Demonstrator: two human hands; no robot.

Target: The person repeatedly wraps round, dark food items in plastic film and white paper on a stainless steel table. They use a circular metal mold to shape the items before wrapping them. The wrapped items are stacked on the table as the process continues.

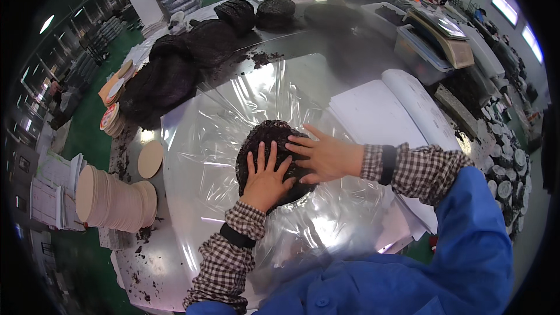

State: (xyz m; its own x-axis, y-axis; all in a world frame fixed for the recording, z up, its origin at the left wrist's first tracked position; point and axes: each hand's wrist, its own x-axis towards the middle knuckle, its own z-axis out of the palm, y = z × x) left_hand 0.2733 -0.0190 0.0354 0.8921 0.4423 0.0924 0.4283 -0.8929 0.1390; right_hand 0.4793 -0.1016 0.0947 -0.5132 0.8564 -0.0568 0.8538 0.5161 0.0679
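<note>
A round, dark, rough-textured mass, possibly dried seaweed, lies on a spread sheet of clear plastic film. Flat on its lower left part rests my left hand, fingers spread and pointing away from me. My right hand reaches in from the right, its spread fingertips on the mass's right side. Neither hand grasps anything. The film is creased and shiny around the mass. What lies under the palms is hidden.
Dark bundles line the table's far left edge. At left lie a stack of round card discs and a single disc. White paper sheets lie right, beyond them a clear plastic bin. Several wrapped round pieces lie far right.
</note>
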